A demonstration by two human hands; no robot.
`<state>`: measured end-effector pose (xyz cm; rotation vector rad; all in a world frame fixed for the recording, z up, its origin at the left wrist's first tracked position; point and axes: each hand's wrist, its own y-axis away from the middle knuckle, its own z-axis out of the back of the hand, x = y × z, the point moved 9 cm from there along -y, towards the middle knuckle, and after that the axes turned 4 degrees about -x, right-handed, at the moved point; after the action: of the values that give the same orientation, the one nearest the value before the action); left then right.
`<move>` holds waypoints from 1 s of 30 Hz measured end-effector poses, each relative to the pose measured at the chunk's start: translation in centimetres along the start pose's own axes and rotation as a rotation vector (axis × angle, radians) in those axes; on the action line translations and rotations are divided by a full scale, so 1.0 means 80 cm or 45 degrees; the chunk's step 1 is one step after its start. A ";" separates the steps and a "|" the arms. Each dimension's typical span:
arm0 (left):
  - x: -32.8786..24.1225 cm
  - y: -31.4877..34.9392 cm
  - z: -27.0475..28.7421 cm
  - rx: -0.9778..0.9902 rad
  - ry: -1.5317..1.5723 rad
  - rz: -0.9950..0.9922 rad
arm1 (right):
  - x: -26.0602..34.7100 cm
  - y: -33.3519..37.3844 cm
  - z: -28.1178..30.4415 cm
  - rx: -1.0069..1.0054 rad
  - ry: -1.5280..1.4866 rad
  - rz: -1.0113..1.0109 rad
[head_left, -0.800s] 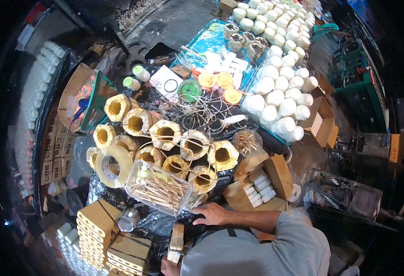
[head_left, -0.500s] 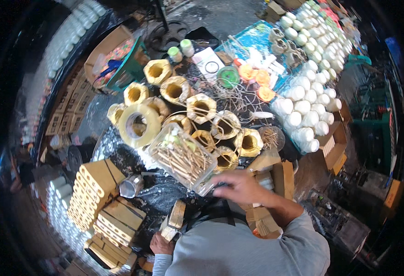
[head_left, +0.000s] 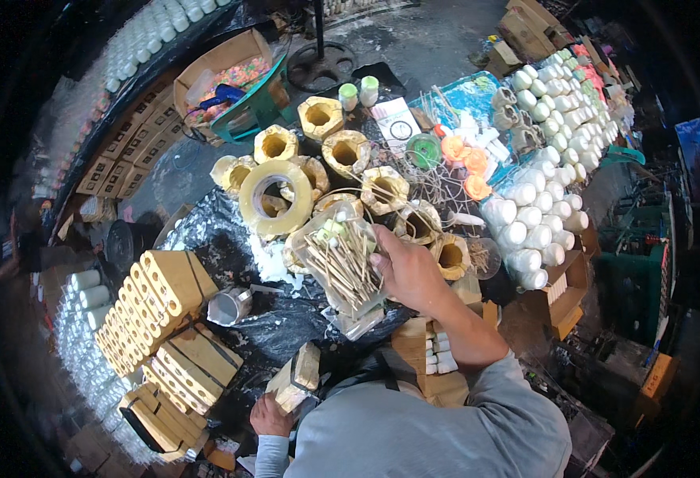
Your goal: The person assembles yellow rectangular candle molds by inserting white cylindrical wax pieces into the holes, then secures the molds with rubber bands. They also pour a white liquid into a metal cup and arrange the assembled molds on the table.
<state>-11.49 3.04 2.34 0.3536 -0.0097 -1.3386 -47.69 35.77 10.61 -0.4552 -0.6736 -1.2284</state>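
My right hand (head_left: 404, 267) grips the right rim of a clear plastic container (head_left: 316, 271), thumb and fingers bent over its edge. Thin wooden sticks (head_left: 350, 267) fill the container, with pale green bits at its far end. Down by my body, my left hand (head_left: 271, 415) is closed on the lower end of a pale, worn block (head_left: 300, 376), which stands tilted. A large roll of clear tape (head_left: 256, 205) lies just beyond the container. Around it sit several yellowish hexagonal molds (head_left: 384, 190) with round holes.
Stacked yellow blocks with holes (head_left: 159, 307) and a metal cup (head_left: 229, 307) stand at the left. Rows of white candle-like cylinders (head_left: 525, 231) fill the right side. Tangled string, a green spool (head_left: 424, 150) and orange flower shapes (head_left: 465, 157) lie at the back.
My right hand has moved up from the container's near corner and taken hold of its right rim. The container has turned slightly. The view has shifted; my left hand still holds the block.
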 end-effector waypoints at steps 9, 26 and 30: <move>0.008 0.000 -0.008 0.017 -0.004 0.023 | -0.018 0.000 0.015 0.209 -0.232 -0.033; 0.025 0.009 -0.013 -0.177 -0.058 -0.143 | -0.338 -0.103 0.156 -0.213 0.110 -0.232; 0.037 0.009 -0.013 0.040 -0.186 0.025 | -0.369 -0.087 0.120 -0.196 0.153 -0.311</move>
<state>-9.89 0.59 0.92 0.2809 -0.1559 -1.3436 -61.93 60.77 -2.96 -0.4311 -0.5444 -1.5340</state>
